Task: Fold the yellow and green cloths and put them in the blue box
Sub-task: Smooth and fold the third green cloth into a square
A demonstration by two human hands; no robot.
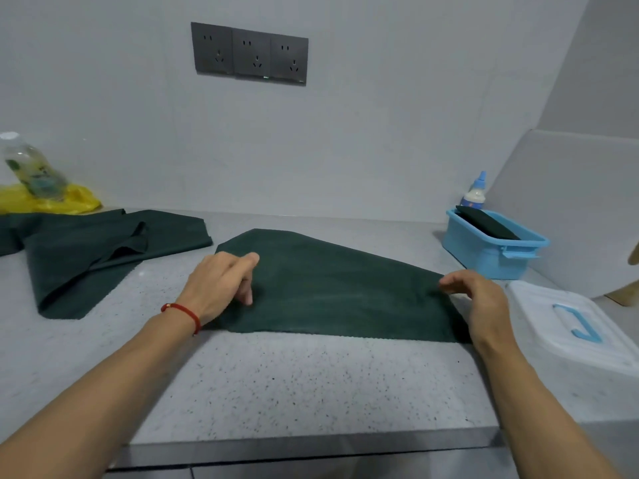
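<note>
A dark green cloth (332, 288) lies spread on the speckled counter in front of me, folded over flat. My left hand (221, 285) rests on its left edge with fingers curled down onto the fabric. My right hand (479, 302) pinches its right edge, lifting it slightly. The blue box (494, 255) stands at the back right with a folded dark cloth (485, 223) inside. A second green cloth (96, 250) lies rumpled at the left. Something yellow (52, 202) is bunched at the far left by the wall; whether it is cloth I cannot tell.
A white lid with a blue handle (574, 326) lies right of my right hand. A clear bottle (33, 167) rests on the yellow heap. A small blue-capped bottle (475, 193) stands behind the box. The counter edge (311, 440) runs below.
</note>
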